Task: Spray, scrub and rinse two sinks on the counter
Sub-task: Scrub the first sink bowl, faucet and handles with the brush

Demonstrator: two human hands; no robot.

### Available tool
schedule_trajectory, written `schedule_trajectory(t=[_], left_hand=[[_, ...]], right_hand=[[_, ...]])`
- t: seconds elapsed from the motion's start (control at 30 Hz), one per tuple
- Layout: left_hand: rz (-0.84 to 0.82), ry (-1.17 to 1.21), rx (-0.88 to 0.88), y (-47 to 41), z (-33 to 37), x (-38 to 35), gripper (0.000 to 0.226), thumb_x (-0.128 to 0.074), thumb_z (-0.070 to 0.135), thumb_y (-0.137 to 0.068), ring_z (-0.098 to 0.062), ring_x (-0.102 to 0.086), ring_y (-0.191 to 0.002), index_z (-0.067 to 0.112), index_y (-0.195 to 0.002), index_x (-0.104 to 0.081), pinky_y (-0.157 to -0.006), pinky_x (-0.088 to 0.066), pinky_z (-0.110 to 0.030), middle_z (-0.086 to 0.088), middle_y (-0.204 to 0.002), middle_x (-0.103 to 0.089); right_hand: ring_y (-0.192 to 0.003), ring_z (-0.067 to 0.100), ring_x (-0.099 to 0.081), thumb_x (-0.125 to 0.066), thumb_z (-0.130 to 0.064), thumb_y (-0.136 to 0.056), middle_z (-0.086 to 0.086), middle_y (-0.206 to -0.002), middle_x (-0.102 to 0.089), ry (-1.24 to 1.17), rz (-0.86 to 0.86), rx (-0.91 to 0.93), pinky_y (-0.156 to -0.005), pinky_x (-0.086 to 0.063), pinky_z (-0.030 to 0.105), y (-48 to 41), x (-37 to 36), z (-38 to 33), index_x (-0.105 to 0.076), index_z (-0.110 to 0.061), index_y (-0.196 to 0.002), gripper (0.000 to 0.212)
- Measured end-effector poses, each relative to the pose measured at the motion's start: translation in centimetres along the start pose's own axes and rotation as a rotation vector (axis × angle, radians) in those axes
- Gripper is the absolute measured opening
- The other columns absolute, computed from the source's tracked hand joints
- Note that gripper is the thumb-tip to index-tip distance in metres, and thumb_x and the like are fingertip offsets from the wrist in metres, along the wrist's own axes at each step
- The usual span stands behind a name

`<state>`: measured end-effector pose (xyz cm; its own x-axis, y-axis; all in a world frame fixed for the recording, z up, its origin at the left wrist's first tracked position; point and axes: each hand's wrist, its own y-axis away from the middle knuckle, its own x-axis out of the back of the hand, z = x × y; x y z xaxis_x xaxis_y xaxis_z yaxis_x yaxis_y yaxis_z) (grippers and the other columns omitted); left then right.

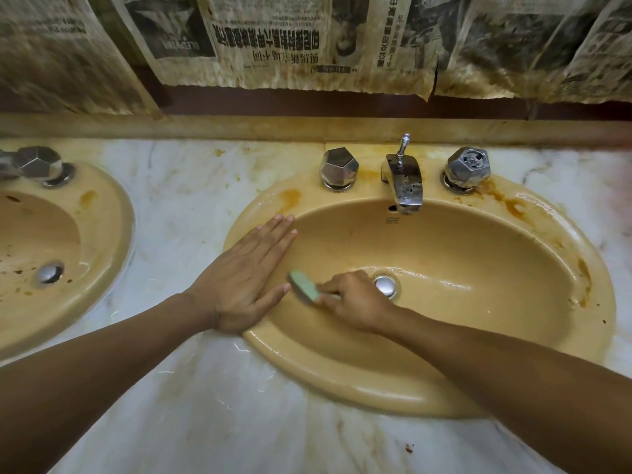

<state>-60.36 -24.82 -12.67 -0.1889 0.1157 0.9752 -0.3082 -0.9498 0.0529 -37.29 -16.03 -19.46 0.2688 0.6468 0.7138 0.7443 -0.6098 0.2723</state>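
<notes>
A tan oval sink [478, 381] with a wet, rust-stained rim fills the right half of the view. Inside its basin my right hand [355, 302] grips a pale green scrub brush [305, 286], blurred, against the left inner wall near the chrome drain plug [385, 286]. My left hand [246, 275] lies flat with straight fingers on the sink's left rim. A second tan sink [109, 234], spotted with brown stains, is cut off at the left edge. Its drain [50, 272] shows.
A spotted chrome faucet [403, 179] stands between two faceted chrome knobs [338, 169] [468, 167] at the back of the right sink. Another knob [37, 162] belongs to the left sink. The stained marble counter [205, 405] surrounds both. Yellowed newspaper [307, 39] hangs on the wall.
</notes>
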Motion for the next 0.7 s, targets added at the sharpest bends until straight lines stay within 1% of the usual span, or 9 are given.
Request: schedule_trajectory(t=[0.07, 0.1, 0.17, 0.23, 0.3, 0.33, 0.5, 0.63, 0.7], left_hand=[[-0.009, -0.007, 0.002, 0.0, 0.0, -0.1, 0.078, -0.034, 0.050, -0.104, -0.020, 0.008, -0.159, 0.009, -0.164, -0.007, -0.129, -0.011, -0.046, -0.005, -0.173, 0.004], [-0.011, -0.006, 0.005, 0.0, -0.1, -0.1, 0.078, -0.034, 0.050, -0.103, -0.020, 0.008, -0.159, 0.009, -0.164, -0.007, -0.129, -0.010, -0.046, -0.005, -0.173, 0.005], [-0.011, -0.008, 0.006, 0.0, -0.1, -0.1, 0.079, -0.035, 0.050, -0.103, -0.020, 0.008, -0.159, 0.010, -0.164, -0.007, -0.129, -0.010, -0.045, -0.005, -0.173, 0.005], [-0.008, -0.015, 0.005, 0.0, -0.1, -0.1, 0.079, -0.036, 0.050, -0.103, -0.020, 0.008, -0.159, 0.010, -0.164, -0.007, -0.129, -0.009, -0.044, -0.005, -0.173, 0.005], [-0.006, -0.014, 0.007, -0.1, -0.1, -0.2, 0.080, -0.036, 0.051, -0.102, -0.019, 0.008, -0.159, 0.010, -0.164, -0.007, -0.129, -0.010, -0.044, -0.005, -0.173, 0.005], [-0.004, -0.012, 0.008, -0.1, -0.1, -0.2, 0.080, -0.036, 0.051, -0.102, -0.019, 0.008, -0.159, 0.010, -0.164, -0.007, -0.129, -0.010, -0.045, -0.005, -0.173, 0.005], [0.002, 0.010, 0.015, -0.1, -0.1, -0.2, 0.078, -0.034, 0.050, -0.103, -0.018, 0.009, -0.159, 0.011, -0.164, -0.006, -0.129, -0.009, -0.044, -0.003, -0.173, 0.006], [0.007, 0.029, 0.021, -0.2, -0.2, -0.2, 0.075, -0.031, 0.048, -0.104, -0.017, 0.008, -0.159, 0.011, -0.165, -0.006, -0.129, -0.010, -0.045, -0.002, -0.173, 0.006], [0.010, 0.037, 0.023, -0.2, -0.2, -0.3, 0.074, -0.031, 0.047, -0.104, -0.017, 0.007, -0.159, 0.011, -0.165, -0.007, -0.129, -0.012, -0.046, -0.002, -0.173, 0.005]], right_hand=[[-0.096, 0.016, -0.064, -0.065, -0.027, -0.097, 0.001, -0.109, -0.076, -0.074, -0.174, 0.082, -0.083, -0.041, 0.026, 1.3, 0.7, -0.1, -0.076, -0.021, -0.120, 0.026], [-0.094, 0.017, -0.065, -0.065, -0.027, -0.097, 0.000, -0.106, -0.076, -0.017, -0.245, 0.105, -0.083, -0.042, 0.027, 1.8, 1.4, 0.6, -0.077, -0.021, -0.116, 0.024], [-0.094, 0.026, -0.064, -0.060, -0.026, -0.097, 0.006, -0.098, -0.072, 0.283, -0.298, 0.080, -0.079, -0.044, 0.032, 2.2, 2.9, 3.1, -0.075, -0.016, -0.105, 0.020], [-0.096, 0.033, -0.064, -0.053, -0.022, -0.098, 0.010, -0.104, -0.067, 0.523, -0.132, -0.072, -0.074, -0.047, 0.036, 1.8, 5.1, 6.1, -0.065, -0.012, -0.107, 0.017], [-0.097, 0.035, -0.065, -0.046, -0.015, -0.100, 0.010, -0.115, -0.063, 0.680, 0.049, -0.172, -0.067, -0.041, 0.036, 1.7, 6.8, 8.3, -0.056, -0.011, -0.125, 0.027], [-0.097, 0.034, -0.066, -0.044, -0.013, -0.101, 0.010, -0.117, -0.061, 0.713, 0.064, -0.180, -0.066, -0.038, 0.036, 1.7, 6.7, 8.6, -0.053, -0.011, -0.131, 0.032], [-0.097, 0.035, -0.063, -0.046, -0.023, -0.102, 0.010, -0.105, -0.060, 0.500, -0.131, -0.020, -0.076, -0.049, 0.039, 2.6, 3.5, 6.2, -0.061, -0.011, -0.110, 0.021], [-0.092, 0.034, -0.063, -0.063, -0.024, -0.089, 0.007, -0.094, -0.052, 0.581, -0.003, -0.213, -0.067, -0.042, 0.034, -0.4, 5.8, 7.0, -0.064, -0.010, -0.112, 0.026], [-0.090, 0.033, -0.064, -0.061, -0.022, -0.090, 0.006, -0.090, -0.055, 0.510, -0.014, -0.107, -0.070, -0.046, 0.036, -0.1, 4.7, 6.3, -0.066, -0.010, -0.109, 0.023]])
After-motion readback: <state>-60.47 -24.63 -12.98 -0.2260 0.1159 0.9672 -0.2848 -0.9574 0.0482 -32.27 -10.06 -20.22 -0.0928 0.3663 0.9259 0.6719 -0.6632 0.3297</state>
